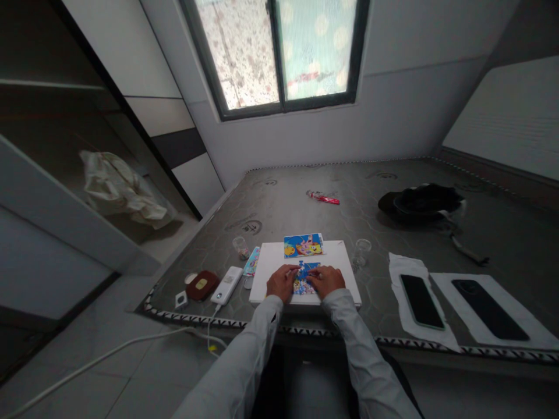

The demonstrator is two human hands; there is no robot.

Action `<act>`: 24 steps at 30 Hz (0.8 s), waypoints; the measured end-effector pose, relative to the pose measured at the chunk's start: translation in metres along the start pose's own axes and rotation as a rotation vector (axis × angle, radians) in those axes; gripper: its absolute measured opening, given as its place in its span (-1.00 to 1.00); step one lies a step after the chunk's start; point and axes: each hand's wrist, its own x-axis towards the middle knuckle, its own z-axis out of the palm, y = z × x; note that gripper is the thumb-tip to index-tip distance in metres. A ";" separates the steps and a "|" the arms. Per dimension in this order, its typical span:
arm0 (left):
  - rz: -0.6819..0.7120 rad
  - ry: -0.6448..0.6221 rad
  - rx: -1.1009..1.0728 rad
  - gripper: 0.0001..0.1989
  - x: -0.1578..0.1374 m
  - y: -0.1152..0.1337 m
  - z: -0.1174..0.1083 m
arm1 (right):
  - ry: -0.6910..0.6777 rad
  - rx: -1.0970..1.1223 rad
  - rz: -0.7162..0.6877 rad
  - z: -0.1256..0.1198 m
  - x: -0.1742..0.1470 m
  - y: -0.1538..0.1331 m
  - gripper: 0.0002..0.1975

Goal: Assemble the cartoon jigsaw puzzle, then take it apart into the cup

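Jigsaw puzzle (305, 287) between two hands on a white board (262, 273)

The puzzle lies on the near middle part of the board, its blue and many-coloured pieces partly covered by fingers, its upper edge uneven. The left hand (280, 283) meets it from the left, thumb and fingertips drawn close together at its edge; the right hand (326, 281) reaches in from the right, fingers curled over that side. Each grip is bent inward at the puzzle — whether either one pinches a loose piece I cannot tell, as the fingertips are too small to read. Both forearms are in pale grey sleeves.

Just beyond the puzzle, a blue cartoon picture card (303, 246) lies at the far edge of the board. The board rests on a grey mattress (288, 215) with a patterned border.

To the left are a clear jar (240, 247) with small bits inside, a colourful packet (251, 262), a white device (226, 285) with a cable, a brown case (202, 285) and a small white cube (181, 299). A clear container (361, 251) stands just right of the board. Farther right, two phones (423, 301) lie on white sheets — a dark cap (421, 203) sits beyond them, and a red item (324, 198) lies toward the window (279, 58)
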 end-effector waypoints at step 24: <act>0.162 -0.103 0.174 -0.41 -0.004 -0.002 -0.018 | 0.017 0.081 -0.074 0.007 0.001 0.023 -0.49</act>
